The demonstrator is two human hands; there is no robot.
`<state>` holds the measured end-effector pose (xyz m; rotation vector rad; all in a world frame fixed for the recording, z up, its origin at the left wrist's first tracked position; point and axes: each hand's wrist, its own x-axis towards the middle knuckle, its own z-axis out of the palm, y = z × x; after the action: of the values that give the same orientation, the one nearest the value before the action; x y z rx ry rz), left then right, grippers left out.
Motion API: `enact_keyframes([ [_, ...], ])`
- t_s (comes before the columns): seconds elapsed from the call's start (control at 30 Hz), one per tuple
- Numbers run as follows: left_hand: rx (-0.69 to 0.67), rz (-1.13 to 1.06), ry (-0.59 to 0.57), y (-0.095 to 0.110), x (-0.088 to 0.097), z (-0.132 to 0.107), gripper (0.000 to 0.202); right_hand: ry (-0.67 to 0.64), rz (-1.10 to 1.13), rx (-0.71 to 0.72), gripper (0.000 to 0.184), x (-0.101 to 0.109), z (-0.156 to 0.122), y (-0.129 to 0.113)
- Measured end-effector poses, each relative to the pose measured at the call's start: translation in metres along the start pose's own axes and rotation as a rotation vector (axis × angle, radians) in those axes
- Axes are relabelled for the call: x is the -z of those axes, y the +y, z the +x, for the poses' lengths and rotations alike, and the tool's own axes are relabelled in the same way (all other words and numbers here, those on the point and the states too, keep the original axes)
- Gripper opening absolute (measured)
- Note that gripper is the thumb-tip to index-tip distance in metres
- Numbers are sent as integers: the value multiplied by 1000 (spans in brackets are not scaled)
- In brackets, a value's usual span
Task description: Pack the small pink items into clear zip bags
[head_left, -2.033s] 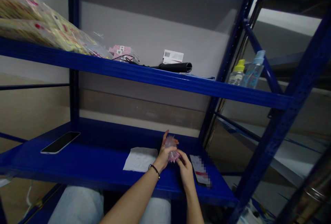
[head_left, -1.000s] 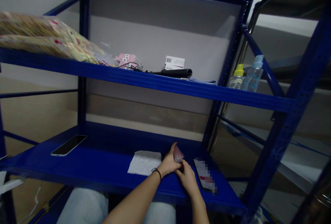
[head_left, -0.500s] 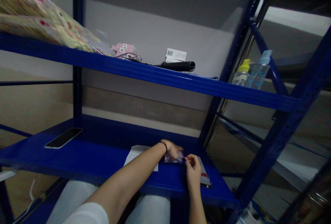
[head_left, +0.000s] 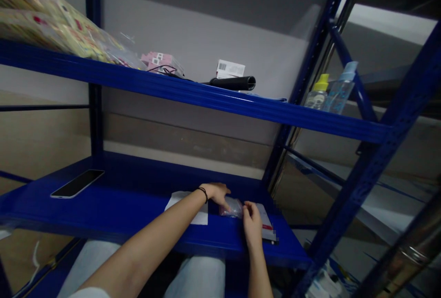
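A small clear plastic bag (head_left: 233, 208) with a pinkish edge lies on the lower blue shelf (head_left: 138, 188). My left hand (head_left: 217, 193), with a dark band at the wrist, reaches over its left side. The thumb touches the bag and the fingers are spread apart. At the bag's right edge, the fingers of my right hand (head_left: 252, 220) are pinched together on it; their tips are partly hidden. Beside and behind my right hand is a flat grey-white item with a red stripe (head_left: 267, 227). A white sheet of paper (head_left: 200, 216) sits partly under my left forearm.
A phone (head_left: 77, 184) rests on the left of the lower shelf. The upper shelf (head_left: 193, 96) holds packaged goods (head_left: 62, 31), pink boxes (head_left: 160, 61), a white box (head_left: 230, 67), a black tube (head_left: 234, 83) and two bottles (head_left: 339, 91). A blue upright (head_left: 396, 119) stands at right.
My left hand has lifted off the bag's middle and shifted left, its fingers now spread, uncovering more of the bag. My right hand stays at the bag's right edge. The view has shifted slightly.
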<state>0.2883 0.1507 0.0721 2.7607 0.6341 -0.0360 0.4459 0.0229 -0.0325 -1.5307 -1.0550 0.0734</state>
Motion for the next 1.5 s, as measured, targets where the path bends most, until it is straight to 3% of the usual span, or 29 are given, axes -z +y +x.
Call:
enact_keyframes([
  [0.1, -26, -13, 30, -7, -10, -8, 58, -68, -100, 30, 32, -2, -4, -4],
  [0.3, -52, -68, 258, -8, -27, -13, 65, -35, -124, -1, 38, 0, -7, -10],
  [0.5, -183, -67, 408, -4, -34, -18, 22, -33, -42, -89, 41, 2, -1, -11],
  [0.63, -201, -31, 519, 6, -33, -28, 19, -15, 59, -101, 34, 6, 2, -13],
  [0.77, -236, 96, 835, 14, -24, -58, 20, 43, 335, -197, 38, 7, 3, -31],
  [0.83, -274, 207, 993, 13, -21, -85, 21, -128, 524, -337, 46, 0, -1, -53],
  [0.9, -310, 305, 1051, 10, -25, -118, 23, -395, 646, -456, 54, -14, -10, -81],
  [0.97, -339, 365, 1058, 5, -35, -157, 26, -582, 684, -449, 50, -33, -26, -110],
  [1.03, -318, 363, 1020, 1, -48, -197, 32, -674, 670, -355, 41, -53, -44, -134],
  [1.13, -112, 204, 849, -5, -68, -250, 49, -783, 600, -235, 36, -83, -71, -154],
  [1.2, 39, 27, 758, -10, -77, -277, 60, -830, 562, -237, 36, -100, -88, -159],
  [1.27, 137, -168, 751, -13, -83, -292, 60, -840, 569, -293, 41, -115, -105, -159],
  [1.37, 232, -431, 770, -11, -88, -299, 29, -813, 619, -344, 49, -124, -132, -153],
  [1.4, 252, -510, 766, -8, -90, -298, 20, -813, 621, -336, 50, -123, -142, -151],
  [1.5, 265, -724, 732, 7, -103, -292, 24, -856, 586, -297, 54, -109, -168, -142],
])
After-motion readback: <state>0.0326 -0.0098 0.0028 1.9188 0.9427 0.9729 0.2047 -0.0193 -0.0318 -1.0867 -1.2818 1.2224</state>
